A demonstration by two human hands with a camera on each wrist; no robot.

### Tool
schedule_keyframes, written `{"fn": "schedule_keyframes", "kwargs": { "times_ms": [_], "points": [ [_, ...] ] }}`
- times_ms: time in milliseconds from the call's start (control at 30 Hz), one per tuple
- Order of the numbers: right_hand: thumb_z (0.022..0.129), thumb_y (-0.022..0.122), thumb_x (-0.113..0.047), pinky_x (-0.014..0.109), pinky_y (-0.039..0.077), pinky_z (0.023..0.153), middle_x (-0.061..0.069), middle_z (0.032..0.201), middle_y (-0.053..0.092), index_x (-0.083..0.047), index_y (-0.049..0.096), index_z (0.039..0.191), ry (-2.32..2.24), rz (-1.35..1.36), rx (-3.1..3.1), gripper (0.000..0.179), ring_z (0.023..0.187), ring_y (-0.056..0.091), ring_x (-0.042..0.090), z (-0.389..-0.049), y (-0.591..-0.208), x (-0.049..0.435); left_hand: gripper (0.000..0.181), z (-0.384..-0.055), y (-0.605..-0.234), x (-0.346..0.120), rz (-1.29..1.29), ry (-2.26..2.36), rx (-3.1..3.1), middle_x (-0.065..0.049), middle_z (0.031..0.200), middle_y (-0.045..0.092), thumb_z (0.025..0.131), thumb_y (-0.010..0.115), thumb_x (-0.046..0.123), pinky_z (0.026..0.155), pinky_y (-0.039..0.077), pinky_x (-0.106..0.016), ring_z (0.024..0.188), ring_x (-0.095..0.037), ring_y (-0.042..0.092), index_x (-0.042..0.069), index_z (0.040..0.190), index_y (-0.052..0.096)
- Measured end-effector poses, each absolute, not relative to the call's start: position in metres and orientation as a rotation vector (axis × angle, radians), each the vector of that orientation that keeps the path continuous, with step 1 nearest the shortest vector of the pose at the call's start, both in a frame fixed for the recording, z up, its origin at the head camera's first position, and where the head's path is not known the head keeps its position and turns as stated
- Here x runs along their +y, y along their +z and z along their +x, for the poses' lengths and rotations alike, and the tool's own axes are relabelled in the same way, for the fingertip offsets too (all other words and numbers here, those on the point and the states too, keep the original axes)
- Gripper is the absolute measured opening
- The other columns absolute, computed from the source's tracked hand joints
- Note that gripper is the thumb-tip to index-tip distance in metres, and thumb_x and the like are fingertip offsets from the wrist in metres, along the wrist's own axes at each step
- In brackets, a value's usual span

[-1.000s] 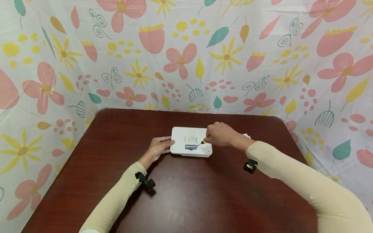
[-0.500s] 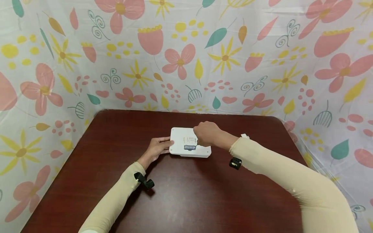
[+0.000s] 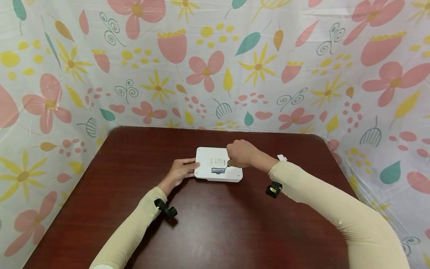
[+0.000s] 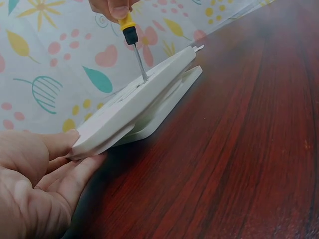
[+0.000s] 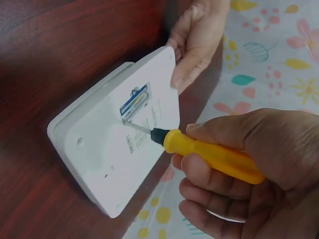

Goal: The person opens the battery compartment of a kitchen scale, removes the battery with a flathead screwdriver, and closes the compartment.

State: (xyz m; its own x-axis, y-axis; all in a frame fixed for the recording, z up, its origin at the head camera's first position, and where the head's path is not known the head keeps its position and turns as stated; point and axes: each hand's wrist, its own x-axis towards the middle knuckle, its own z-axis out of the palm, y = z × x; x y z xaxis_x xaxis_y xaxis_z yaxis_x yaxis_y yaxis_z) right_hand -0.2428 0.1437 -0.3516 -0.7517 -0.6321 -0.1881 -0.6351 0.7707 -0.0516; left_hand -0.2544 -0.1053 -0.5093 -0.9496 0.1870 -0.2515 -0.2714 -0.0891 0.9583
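Note:
A flat white device lies back side up, with a printed label and an open battery slot holding a battery with a blue stripe. My left hand pinches its left edge, thumb on top and fingers underneath. In the left wrist view the device sits tilted, raised off the table at this edge. Curled round the yellow handle of a screwdriver, my right hand holds it slanted. The metal tip meets the end of the battery slot. In the head view, the right hand mostly hides the screwdriver.
The dark red-brown wooden table stretches out in front of the device. A small white piece lies behind the right wrist. A white flowered curtain hangs along the table's back and sides.
My right hand has moved left over the device and rotated with the screwdriver, then shifted slightly back to the right. The left hand keeps its hold on the edge.

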Motion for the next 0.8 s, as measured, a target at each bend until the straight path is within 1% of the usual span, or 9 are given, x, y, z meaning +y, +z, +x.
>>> {"fn": "schedule_keyframes", "kwargs": {
  "times_ms": [100, 233, 433, 567, 633, 700, 800],
  "points": [
    [0.089, 0.075, -0.015, 0.022, 0.013, 0.047, -0.012, 0.045, 0.015, -0.022, 0.029, 0.046, -0.07, -1.045, 2.761, 0.063, 0.046, 0.012, 0.005, -0.246, -0.352, 0.152, 0.044, -0.255, -0.509, -0.104, -0.094, 2.115, 1.881, -0.026, 0.119, 0.07, 0.095, 0.073, 0.004, 0.079, 0.064, -0.034, 0.087, -0.021, 0.075, -0.006, 0.136, 0.061],
    [0.089, 0.075, -0.014, 0.021, 0.014, 0.047, -0.013, 0.045, 0.016, -0.023, 0.031, 0.043, -0.153, -1.072, 2.757, 0.064, 0.046, 0.012, 0.005, -0.249, -0.356, 0.161, 0.044, -0.255, -0.509, -0.103, -0.092, 2.114, 1.88, -0.027, 0.12, 0.069, 0.095, 0.073, 0.004, 0.079, 0.063, -0.035, 0.088, -0.021, 0.075, -0.006, 0.136, 0.061],
    [0.091, 0.076, -0.015, 0.02, 0.015, 0.046, -0.014, 0.044, 0.02, -0.023, 0.039, 0.042, -0.241, -1.082, 2.759, 0.061, 0.045, 0.014, 0.004, -0.251, -0.362, 0.172, 0.044, -0.255, -0.509, -0.104, -0.098, 2.106, 1.888, -0.026, 0.121, 0.069, 0.095, 0.073, 0.005, 0.08, 0.063, -0.034, 0.089, -0.02, 0.075, -0.006, 0.137, 0.061],
    [0.092, 0.075, -0.016, 0.02, 0.013, 0.046, -0.015, 0.044, 0.02, -0.02, 0.05, 0.044, -0.28, -1.074, 2.756, 0.054, 0.044, 0.015, 0.004, -0.252, -0.366, 0.176, 0.044, -0.255, -0.509, -0.104, -0.1, 2.11, 1.897, -0.026, 0.12, 0.07, 0.095, 0.073, 0.005, 0.079, 0.063, -0.034, 0.089, -0.02, 0.075, -0.007, 0.136, 0.061],
    [0.093, 0.074, -0.017, 0.02, 0.014, 0.046, -0.015, 0.044, 0.022, -0.017, 0.062, 0.048, -0.295, -1.079, 2.757, 0.046, 0.043, 0.016, 0.004, -0.253, -0.368, 0.178, 0.044, -0.254, -0.509, -0.104, -0.104, 2.114, 1.893, -0.026, 0.119, 0.07, 0.095, 0.073, 0.004, 0.078, 0.063, -0.034, 0.089, -0.02, 0.075, -0.007, 0.136, 0.061],
    [0.094, 0.073, -0.018, 0.021, 0.015, 0.046, -0.015, 0.044, 0.026, -0.014, 0.072, 0.057, -0.307, -1.084, 2.757, 0.037, 0.043, 0.017, 0.003, -0.254, -0.371, 0.181, 0.043, -0.254, -0.509, -0.104, -0.105, 2.117, 1.889, -0.026, 0.119, 0.07, 0.095, 0.073, 0.004, 0.078, 0.064, -0.034, 0.088, -0.02, 0.075, -0.007, 0.136, 0.061],
    [0.095, 0.073, -0.018, 0.021, 0.016, 0.047, -0.015, 0.044, 0.035, -0.011, 0.082, 0.072, -0.338, -1.083, 2.762, 0.025, 0.043, 0.018, 0.003, -0.254, -0.373, 0.186, 0.044, -0.254, -0.509, -0.104, -0.102, 2.123, 1.878, -0.026, 0.119, 0.07, 0.095, 0.072, 0.003, 0.078, 0.064, -0.034, 0.088, -0.02, 0.074, -0.008, 0.136, 0.061]
  ]
}}
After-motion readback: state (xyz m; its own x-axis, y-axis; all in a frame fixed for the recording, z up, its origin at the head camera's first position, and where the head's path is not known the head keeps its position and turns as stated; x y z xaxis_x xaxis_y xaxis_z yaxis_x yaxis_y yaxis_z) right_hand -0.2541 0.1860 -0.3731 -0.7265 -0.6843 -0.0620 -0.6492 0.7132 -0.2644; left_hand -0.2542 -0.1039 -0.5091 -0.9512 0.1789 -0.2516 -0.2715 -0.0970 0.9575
